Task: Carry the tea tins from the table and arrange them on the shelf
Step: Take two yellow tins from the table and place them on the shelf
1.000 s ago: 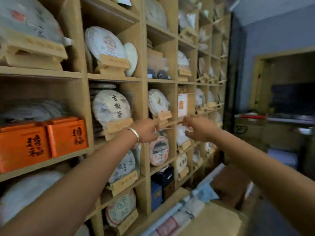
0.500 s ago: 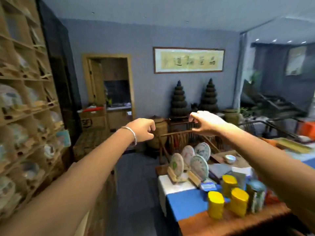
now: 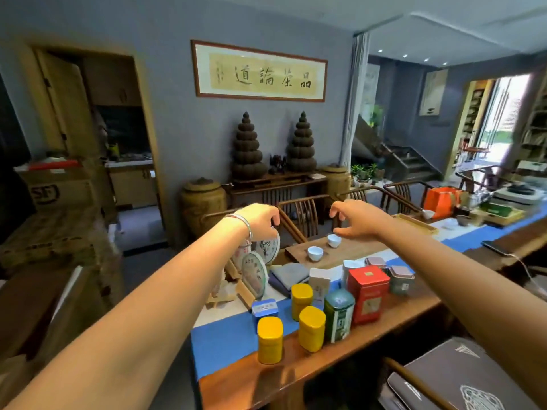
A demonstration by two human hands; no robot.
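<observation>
The tea tins stand clustered on the near end of the tabletop (image 3: 393,318), partly on a blue runner (image 3: 219,341): three yellow tins (image 3: 270,340), the front two side by side and the third (image 3: 301,301) behind them, a green tin (image 3: 339,315) just right of the yellow ones, a red tin (image 3: 368,294) behind it, a small flat blue tin (image 3: 265,307) to the left, and two grey tins with pinkish lids (image 3: 401,280) at the back right. A white carton (image 3: 319,284) stands between the yellow and red tins. Both hands hang in the air above and beyond this group, touching none of it. The left hand (image 3: 260,221), a silver bangle (image 3: 247,227) on its wrist, has its fingers curled downward with nothing in its grip, though the fingertips seem to overlap a round tea cake (image 3: 268,247) behind and contact is hard to judge. The right hand (image 3: 356,221) is held with fingers loosely spread and bent, its grip holding nothing, above two white cups (image 3: 315,253) on a wooden tray (image 3: 349,251)
</observation>
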